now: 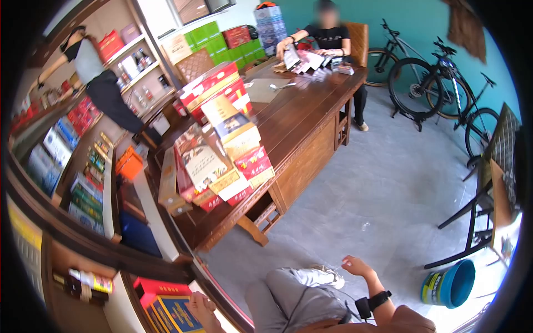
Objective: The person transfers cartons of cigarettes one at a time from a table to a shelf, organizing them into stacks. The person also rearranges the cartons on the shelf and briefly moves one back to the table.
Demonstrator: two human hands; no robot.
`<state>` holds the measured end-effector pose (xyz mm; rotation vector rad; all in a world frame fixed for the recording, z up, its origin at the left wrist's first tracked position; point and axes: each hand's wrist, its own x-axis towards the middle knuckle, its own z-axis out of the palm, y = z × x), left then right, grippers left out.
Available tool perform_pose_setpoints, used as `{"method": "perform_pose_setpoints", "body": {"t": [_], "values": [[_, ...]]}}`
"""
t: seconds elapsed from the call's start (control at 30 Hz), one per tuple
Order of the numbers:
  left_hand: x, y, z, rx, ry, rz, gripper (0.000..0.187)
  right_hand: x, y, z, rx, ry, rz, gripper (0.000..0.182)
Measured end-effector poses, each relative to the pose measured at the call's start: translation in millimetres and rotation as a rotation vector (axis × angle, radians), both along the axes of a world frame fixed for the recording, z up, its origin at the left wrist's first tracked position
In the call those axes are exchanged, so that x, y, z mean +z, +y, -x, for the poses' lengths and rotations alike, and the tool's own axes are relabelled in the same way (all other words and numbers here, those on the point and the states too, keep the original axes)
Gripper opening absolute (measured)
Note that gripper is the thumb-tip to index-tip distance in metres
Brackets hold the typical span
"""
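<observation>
My left hand [204, 311] is at the bottom, its fingers bent, beside blue and gold boxes [176, 313] and a red box [161, 288] on a low shelf. Whether it touches them or holds anything is unclear. My right hand [357, 265] hangs over the grey floor to the right of my knee, fingers apart and empty, with a black band [373, 304] on the wrist. Stacked red, white and gold boxes [222, 150] stand on the near end of the wooden desk [294, 122].
A person [328, 39] sits behind the desk's far end, handling packets. Another person [100, 77] reaches toward shelves at the left. Bicycles [444, 83] stand at the back right. A chair [486, 194] and a blue bucket [449, 284] are at the right.
</observation>
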<state>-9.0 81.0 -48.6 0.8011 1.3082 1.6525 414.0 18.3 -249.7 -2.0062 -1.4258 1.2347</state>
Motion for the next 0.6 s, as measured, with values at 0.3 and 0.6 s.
{"method": "perform_pose_setpoints", "body": {"t": [0.3,0.6], "values": [[45.5,96.8,12.9,-0.195,0.144,-0.071,0.025,-46.7,48.2,70.0,0.269,-0.079,0.295,0.038],[84.6,121.2,51.0,0.327,1.245,-0.162,0.033,86.3,159.9,95.6,0.165,0.035,0.100,0.036]]}}
